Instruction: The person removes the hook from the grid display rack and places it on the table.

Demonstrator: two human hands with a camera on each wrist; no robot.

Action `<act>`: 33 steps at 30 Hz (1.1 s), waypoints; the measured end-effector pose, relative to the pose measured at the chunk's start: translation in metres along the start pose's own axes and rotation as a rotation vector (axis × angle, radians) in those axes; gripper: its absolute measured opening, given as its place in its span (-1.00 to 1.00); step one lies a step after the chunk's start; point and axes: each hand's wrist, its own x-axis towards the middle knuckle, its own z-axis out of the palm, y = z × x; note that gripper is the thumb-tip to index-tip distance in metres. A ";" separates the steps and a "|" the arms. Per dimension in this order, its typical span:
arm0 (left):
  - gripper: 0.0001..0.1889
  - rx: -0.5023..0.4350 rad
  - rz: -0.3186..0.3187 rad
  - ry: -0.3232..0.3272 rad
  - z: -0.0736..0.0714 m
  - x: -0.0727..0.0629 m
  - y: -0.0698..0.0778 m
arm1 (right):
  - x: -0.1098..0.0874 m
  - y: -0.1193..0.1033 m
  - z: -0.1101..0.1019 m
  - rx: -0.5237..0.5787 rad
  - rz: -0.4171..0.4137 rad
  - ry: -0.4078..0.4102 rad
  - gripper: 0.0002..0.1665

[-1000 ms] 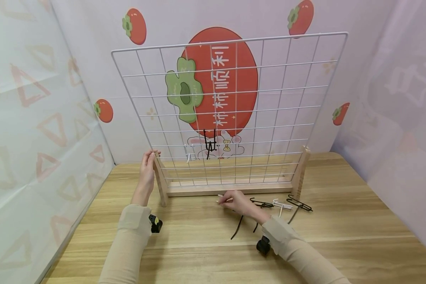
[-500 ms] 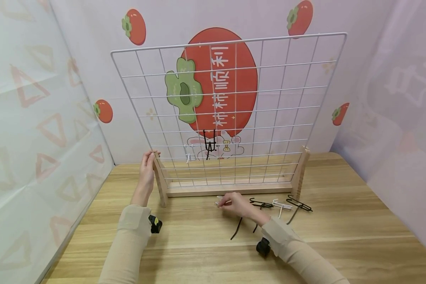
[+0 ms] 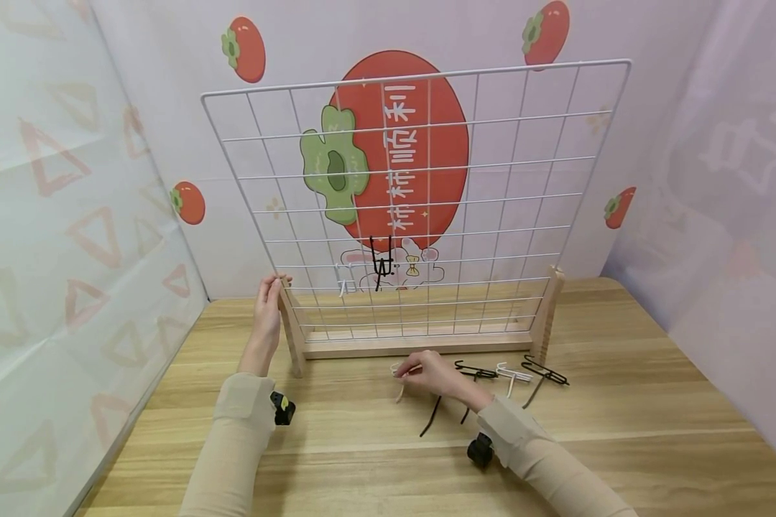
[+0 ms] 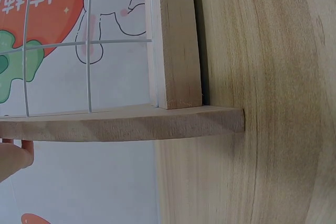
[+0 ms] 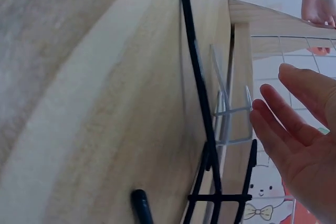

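My left hand [image 3: 269,305] grips the top of the left wooden upright [image 3: 291,330] of a stand that holds a white wire grid panel [image 3: 430,169]; a fingertip shows past the wood. In the right wrist view, my right hand [image 5: 299,124] has its fingertips right at a white wire hook [image 5: 233,111], the thumb spread apart from the fingers. This hook lies on the table before the stand's base, its prong toward me. A black hook [image 5: 202,87] stands out close below the hand. On the grid hang a black hook [image 3: 382,266] and a white hook [image 3: 345,278].
To the right of my right hand, a black hook [image 3: 476,370], a white hook [image 3: 514,373] and another black hook [image 3: 546,371] lie in a row on the wooden table [image 3: 362,459]. A patterned cloth wall [image 3: 155,43] stands behind the grid.
My right hand has shifted slightly toward me, and the white hook at its fingertips has turned so its prong now points toward me. The left hand stays put on the upright.
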 end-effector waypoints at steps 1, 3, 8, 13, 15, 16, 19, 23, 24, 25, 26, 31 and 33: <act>-0.86 0.001 0.003 0.002 0.000 0.000 0.000 | 0.000 -0.001 -0.001 0.007 0.000 0.006 -0.88; -0.85 0.004 0.007 0.006 0.000 0.000 0.000 | 0.000 -0.002 -0.003 0.029 -0.009 0.019 -0.88; -0.84 0.005 0.018 0.007 0.001 0.000 0.000 | 0.001 -0.011 -0.012 0.057 -0.051 0.066 -0.86; -0.84 0.005 0.017 -0.006 0.000 0.000 0.001 | 0.002 -0.023 -0.022 0.057 -0.081 0.111 -0.86; -0.84 0.009 0.017 -0.010 0.000 0.000 0.001 | 0.003 -0.028 -0.025 0.071 -0.085 0.125 -0.87; -0.85 0.013 0.019 -0.012 0.000 -0.001 0.000 | 0.004 -0.029 -0.027 0.076 -0.094 0.131 -0.87; -0.86 0.025 0.022 -0.017 -0.001 0.000 0.000 | 0.005 -0.034 -0.031 0.083 -0.114 0.150 -0.86; -0.87 0.033 0.027 -0.019 -0.002 0.000 -0.001 | 0.005 -0.044 -0.038 0.032 -0.112 0.168 -0.82; -0.87 0.032 0.027 -0.018 -0.002 0.000 -0.001 | 0.005 -0.047 -0.040 0.020 -0.112 0.169 -0.81; -0.87 0.032 0.027 -0.017 -0.002 0.000 -0.001 | 0.005 -0.050 -0.042 0.005 -0.116 0.172 -0.80; -0.87 0.033 0.028 -0.016 -0.002 0.000 -0.001 | 0.006 -0.052 -0.044 -0.002 -0.126 0.178 -0.80; -0.86 0.041 0.019 -0.021 -0.002 0.000 0.000 | 0.009 -0.060 -0.051 -0.024 -0.230 0.228 -0.82; -0.85 0.043 0.016 -0.023 -0.002 0.000 0.000 | 0.010 -0.063 -0.053 -0.030 -0.259 0.248 -0.83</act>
